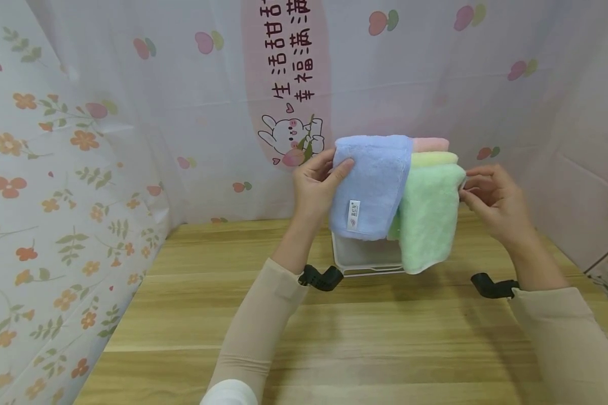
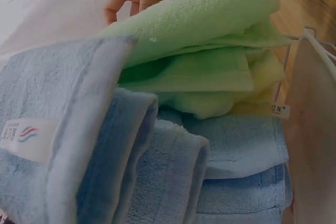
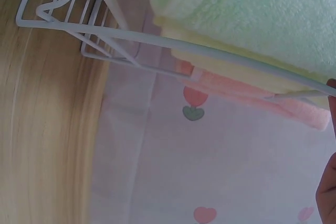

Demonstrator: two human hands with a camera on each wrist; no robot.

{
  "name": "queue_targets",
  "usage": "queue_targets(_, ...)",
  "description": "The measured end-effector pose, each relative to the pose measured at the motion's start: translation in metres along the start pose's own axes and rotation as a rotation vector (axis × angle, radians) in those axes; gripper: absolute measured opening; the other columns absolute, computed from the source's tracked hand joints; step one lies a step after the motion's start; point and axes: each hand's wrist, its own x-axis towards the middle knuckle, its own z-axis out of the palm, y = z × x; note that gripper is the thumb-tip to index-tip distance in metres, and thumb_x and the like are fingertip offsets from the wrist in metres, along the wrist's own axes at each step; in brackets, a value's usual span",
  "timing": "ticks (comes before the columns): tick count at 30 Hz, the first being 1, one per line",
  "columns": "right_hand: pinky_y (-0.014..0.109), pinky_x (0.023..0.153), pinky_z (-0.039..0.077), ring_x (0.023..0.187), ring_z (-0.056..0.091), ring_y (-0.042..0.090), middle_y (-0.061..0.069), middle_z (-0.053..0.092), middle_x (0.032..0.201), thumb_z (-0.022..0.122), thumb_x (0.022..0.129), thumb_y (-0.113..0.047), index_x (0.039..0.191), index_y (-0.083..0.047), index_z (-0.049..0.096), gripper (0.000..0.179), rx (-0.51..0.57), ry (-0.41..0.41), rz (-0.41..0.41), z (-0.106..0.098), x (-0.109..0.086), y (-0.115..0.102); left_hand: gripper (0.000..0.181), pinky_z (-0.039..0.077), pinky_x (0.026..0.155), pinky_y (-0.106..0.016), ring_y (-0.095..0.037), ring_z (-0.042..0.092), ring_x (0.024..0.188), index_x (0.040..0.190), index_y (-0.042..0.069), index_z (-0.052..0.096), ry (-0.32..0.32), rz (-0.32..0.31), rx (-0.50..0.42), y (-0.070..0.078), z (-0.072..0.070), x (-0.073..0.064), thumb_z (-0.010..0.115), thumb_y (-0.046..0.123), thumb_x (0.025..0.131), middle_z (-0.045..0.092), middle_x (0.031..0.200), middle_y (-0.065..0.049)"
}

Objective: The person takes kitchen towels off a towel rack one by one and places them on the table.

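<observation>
My left hand (image 1: 318, 177) grips the left edge of a light blue towel (image 1: 372, 185), thumb on its front face. A white label is sewn on that towel. On the right, my right hand (image 1: 501, 205) pinches the white wire rack (image 3: 220, 55) at the right edge of a pale green towel (image 1: 430, 216). Yellow (image 1: 436, 159) and pink (image 1: 433, 144) towels show behind the green one. Further folded blue towels (image 2: 236, 145) lie behind the front one in the left wrist view. Towels hide most of the rack.
The rack's white tray (image 1: 367, 256) shows under the towels at the back of the wooden table (image 1: 385, 343). A printed curtain (image 1: 208, 112) hangs right behind it, and a flowered one (image 1: 56, 225) stands on the left. Black camera mounts (image 1: 321, 278) stick out from both wrists.
</observation>
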Motion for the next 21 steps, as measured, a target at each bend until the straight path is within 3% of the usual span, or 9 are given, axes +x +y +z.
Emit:
queue_targets(10, 0.006, 0.072, 0.050, 0.077, 0.064, -0.009, -0.028, 0.064, 0.094, 0.059, 0.088, 0.018, 0.123, 0.013, 0.048, 0.037, 0.033, 0.016, -0.028, 0.002, -0.001, 0.003, 0.031, 0.061, 0.083, -0.039, -0.012, 0.070, 0.085, 0.117, -0.002, 0.070, 0.081, 0.066, -0.024, 0.009, 0.003, 0.002, 0.075, 0.005, 0.087, 0.072, 0.111, -0.020)
queue_targets(15, 0.006, 0.066, 0.048, 0.074, 0.062, -0.008, -0.027, 0.064, 0.095, 0.058, 0.088, 0.019, 0.123, 0.013, 0.047, 0.037, 0.036, 0.010, -0.046, 0.001, 0.000, 0.005, 0.029, 0.061, 0.078, -0.033, -0.013, 0.069, 0.082, 0.117, -0.002, 0.070, 0.187, 0.103, -0.077, 0.011, -0.001, 0.004, 0.073, 0.007, 0.089, 0.072, 0.101, -0.007)
queue_targets(21, 0.007, 0.065, 0.047, 0.075, 0.062, -0.007, -0.026, 0.065, 0.096, 0.058, 0.088, 0.020, 0.123, 0.014, 0.046, 0.038, 0.055, 0.011, -0.060, 0.001, -0.001, 0.008, 0.027, 0.060, 0.070, -0.028, -0.012, 0.069, 0.076, 0.114, -0.004, 0.071, 0.355, 0.155, -0.205, 0.014, -0.004, 0.008, 0.073, 0.004, 0.088, 0.073, 0.091, 0.005)
